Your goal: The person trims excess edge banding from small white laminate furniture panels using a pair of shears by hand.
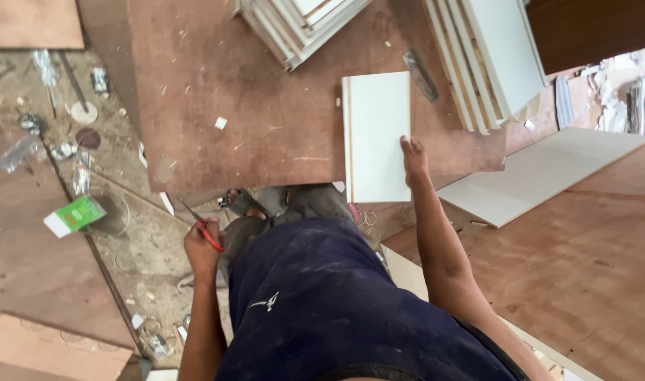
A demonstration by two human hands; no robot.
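On the brown plywood workbench (252, 120), a white rectangular laminated panel (375, 137) is laid with its long axis running near to far, its near end overhanging the edge. The right hand (413, 156) is pressed open on its right edge, while a red-handled pencil (or scribe) (208, 234) is gripped by the left hand (201, 250), held lower left, well apart from the panel.

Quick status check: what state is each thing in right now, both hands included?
Left hand: closed around a red-handled tool, off the bench.
Right hand: resting on the white panel's edge.
White panel: lying flat on the brown workbench, overhanging its near edge.
Panel stacks: piled at the bench's far side.
Green box: lying on the floor.
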